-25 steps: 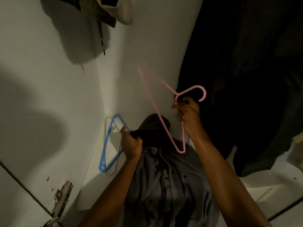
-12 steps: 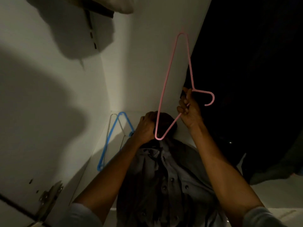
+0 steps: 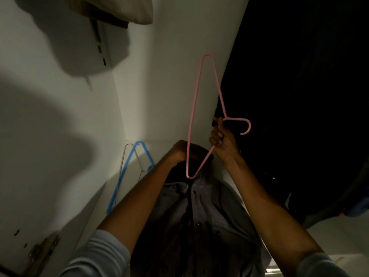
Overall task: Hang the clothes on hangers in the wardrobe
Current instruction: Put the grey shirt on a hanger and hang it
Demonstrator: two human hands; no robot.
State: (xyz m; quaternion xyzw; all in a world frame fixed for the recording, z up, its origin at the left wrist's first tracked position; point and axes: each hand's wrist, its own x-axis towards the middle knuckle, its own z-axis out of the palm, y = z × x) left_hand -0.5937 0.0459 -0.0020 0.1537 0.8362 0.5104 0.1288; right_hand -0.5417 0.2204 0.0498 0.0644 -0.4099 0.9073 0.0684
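We hold a thin pink plastic hanger (image 3: pixel 194 114) over a grey button-up shirt (image 3: pixel 201 212).

Our right hand (image 3: pixel 222 139) grips the hanger at its neck; our left hand (image 3: pixel 180 150) seems to clutch the shirt's dark collar, though dim light blurs those fingers. A blue plastic hanger (image 3: pixel 127 172) leans against the white wardrobe wall (image 3: pixel 60 146).

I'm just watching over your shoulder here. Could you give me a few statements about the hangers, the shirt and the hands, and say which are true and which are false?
1. The right hand holds the pink hanger near its hook. True.
2. The left hand hangs free, holding nothing. False: it grips the top of the grey shirt.
3. A blue hanger lies against the white wall. True.
4. The pink hanger already sits inside the shirt's shoulders. False: only its lower corner meets the collar.
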